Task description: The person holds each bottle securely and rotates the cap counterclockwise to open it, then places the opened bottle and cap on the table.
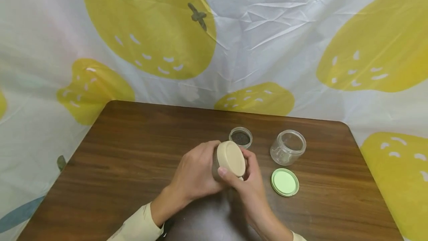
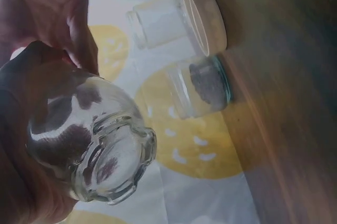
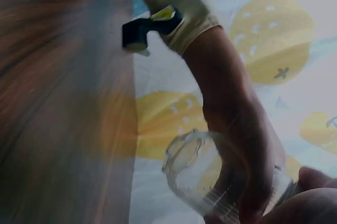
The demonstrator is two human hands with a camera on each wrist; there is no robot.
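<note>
My left hand (image 1: 198,170) grips a clear glass jar (image 2: 89,129) with a rounded body, tilted above the table with its base facing the left wrist camera. A beige round lid (image 1: 232,159) covers the jar's other end. Curled about that lid is my right hand (image 1: 250,185), its thumb on the near edge and fingers at the far side. In the right wrist view, the left hand (image 3: 253,155) wraps the jar's side, while part of the right hand (image 3: 310,205) shows at the lower corner. The jar looks free of contents.
Behind the hands stands a small open jar (image 1: 240,137) with dark grains. An open clear jar (image 1: 288,147) is to its right, a green lid (image 1: 285,182) just nearer. Another beige disc (image 2: 205,18) appears in the left wrist view. A patterned curtain (image 1: 267,47) borders the brown table (image 1: 133,151).
</note>
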